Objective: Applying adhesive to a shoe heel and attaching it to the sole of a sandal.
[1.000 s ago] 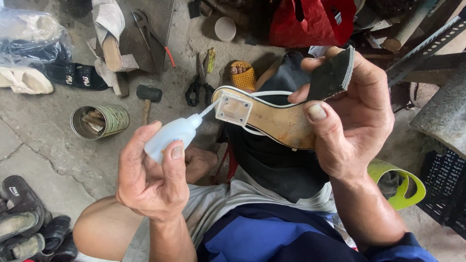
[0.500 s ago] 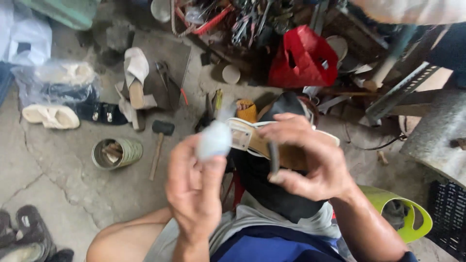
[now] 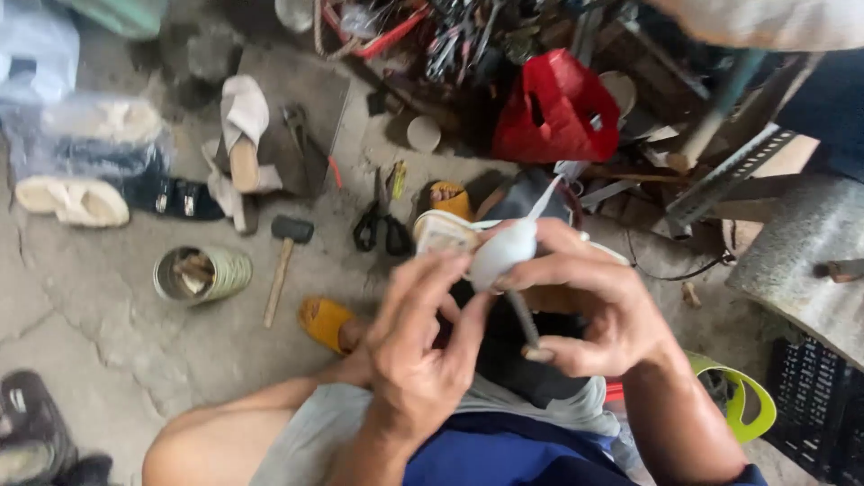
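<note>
Fingers (image 3: 450, 288) of left hand (image 3: 418, 351) curled & pressed onto a small pale squeeze bottle (image 3: 506, 250), pinching its body; bottle's thin nozzle points up-right, tip ends near the red bag. Left to right then. Far L edge: 1 clear plastic bag (image 3: 85, 135) w/ pale sandals inside, 1 cream sandal (image 3: 63, 200) lying loose just below it, 1 black sandal (image 3: 175, 200) touching its right end. Bottom L corner: dark shoes (image 3: 36, 432), count can't tell, cut by frame edge. Open concrete floor (image 3: 99, 315) between those shoes & the tin, cracked; widest free patch in view. 1 tin can (image 3: 200, 274) on its side, scraps inside. 1 hammer (image 3: 281, 261), black head up, wooden handle down, just R of can, not touching. 1 pale shoe (image 3: 241, 135) on a dark slab above hammer. 1 yellow slipper (image 3: 326, 322) on person's foot, near hammer handle end. 1 pair black-handled scissors (image 3: 380, 229) flat on floor, just L of hands. Centre: 1 shoe sole (image 3: 443, 232), white-rimmed, held up over the lap, mostly hidden behind both hands. Right hand (image 3: 594, 315) fingers wrapped round sole & its dark heel piece (image 3: 522, 319), thumb pressed at heel's lower end. 1 red bag (image 3: 558, 112) beyond, tool clutter behind it. R side tight: metal angle bar, grey slab (image 3: 801, 261), 1 lime-green plastic piece (image 3: 751, 396), 1 black crate (image 3: 823, 405) at the edge.
</note>
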